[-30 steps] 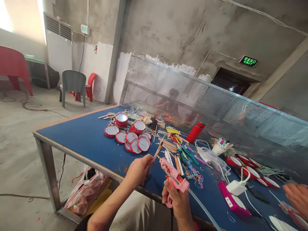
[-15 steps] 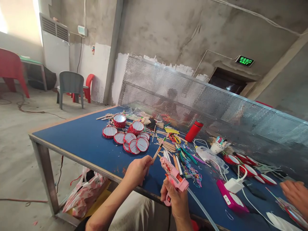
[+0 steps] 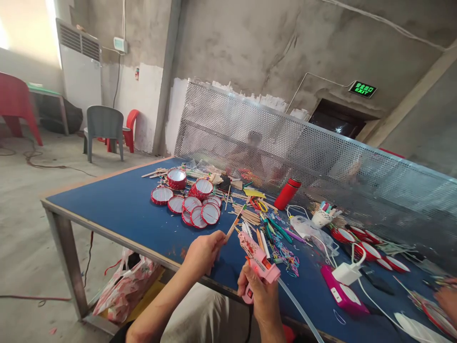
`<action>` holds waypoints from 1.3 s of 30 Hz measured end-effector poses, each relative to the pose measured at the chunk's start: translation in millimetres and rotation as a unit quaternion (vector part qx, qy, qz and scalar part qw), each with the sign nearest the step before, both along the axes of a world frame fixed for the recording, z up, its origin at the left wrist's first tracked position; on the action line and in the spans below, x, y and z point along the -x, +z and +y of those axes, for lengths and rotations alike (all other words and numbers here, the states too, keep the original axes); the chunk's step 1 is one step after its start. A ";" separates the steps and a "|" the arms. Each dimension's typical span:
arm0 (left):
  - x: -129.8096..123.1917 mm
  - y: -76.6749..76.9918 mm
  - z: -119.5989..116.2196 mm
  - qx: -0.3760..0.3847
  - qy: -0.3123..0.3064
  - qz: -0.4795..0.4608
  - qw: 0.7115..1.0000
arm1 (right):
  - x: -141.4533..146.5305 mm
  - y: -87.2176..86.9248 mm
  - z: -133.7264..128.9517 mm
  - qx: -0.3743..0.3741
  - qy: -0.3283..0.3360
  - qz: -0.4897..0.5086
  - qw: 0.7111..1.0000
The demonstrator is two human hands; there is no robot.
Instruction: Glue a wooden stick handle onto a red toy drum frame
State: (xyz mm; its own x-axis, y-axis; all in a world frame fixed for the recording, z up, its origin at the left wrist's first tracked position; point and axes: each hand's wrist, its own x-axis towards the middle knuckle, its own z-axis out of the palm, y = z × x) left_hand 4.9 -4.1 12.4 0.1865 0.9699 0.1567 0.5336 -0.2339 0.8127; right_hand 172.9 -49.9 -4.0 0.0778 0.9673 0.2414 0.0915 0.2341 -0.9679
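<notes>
"What are we holding?"

"Our right hand (image 3: pixel 257 293) is closed around the grip of a pink hot glue gun (image 3: pixel 259 262), and our left hand (image 3: pixel 205 252) pinches a thin wooden stick (image 3: pixel 233 228)."

"Are they touching?"

"No, the stick's tip sits near the gun's nozzle, above the near edge of our blue worktable (image 3: pixel 107 209)."

"What else is around us?"

"Red toy drums (image 3: pixel 200 205) lie to our left, and a co-worker's hand (image 3: pixel 446 300) shows at the right edge."

Rough concrete walls (image 3: pixel 228 43) and a dusty concrete floor (image 3: pixel 24 228) here, plus a white floor-standing air conditioner (image 3: pixel 79 81). Grey plastic chair (image 3: pixel 104 128) next to a red one (image 3: pixel 131 128), and a green EXIT sign (image 3: pixel 362 89) glowing above a dark doorway (image 3: pixel 335 119).
</notes>
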 end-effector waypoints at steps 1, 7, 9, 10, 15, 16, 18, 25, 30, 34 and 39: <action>0.0 -0.2 -0.1 0.000 0.000 0.001 1.000 | -0.2 -0.1 0.1 -0.001 0.000 -0.002 1.000; -0.1 -0.4 -1.0 0.001 -0.001 0.003 1.000 | -0.7 0.3 0.0 -0.009 0.003 -0.012 1.000; 0.1 0.6 -1.5 0.003 0.002 0.006 1.000 | -0.9 0.4 -0.1 -0.009 0.003 -0.013 1.000; 0.1 1.1 -1.7 0.003 0.003 0.007 1.000 | -1.0 0.3 -0.1 -0.009 0.003 -0.012 1.000; 0.4 2.4 -1.8 0.006 0.001 0.013 1.000 | -0.9 0.0 0.2 -0.002 0.004 -0.002 1.000; 0.4 2.3 -1.7 0.006 0.000 0.014 1.000 | -0.8 0.1 0.3 -0.001 0.004 -0.001 1.000; 0.2 1.8 -1.6 0.006 -0.001 0.014 1.000 | -0.5 0.5 0.3 -0.001 0.005 0.000 1.000; 0.5 1.2 -1.8 0.003 -0.005 0.010 1.000 | 0.2 2.7 -0.6 -0.005 0.006 -0.006 1.000; 1.3 -0.2 -1.5 0.000 -0.005 0.004 1.000 | 0.8 3.2 -0.9 -0.003 0.007 -0.008 1.000; 0.9 -2.1 -0.5 -0.001 -0.005 -0.002 1.000 | 1.2 3.6 -0.9 0.005 0.007 -0.004 1.000; 0.5 -3.7 0.4 0.001 -0.001 -0.010 1.000 | 0.7 3.6 -0.2 0.010 0.010 -0.008 1.000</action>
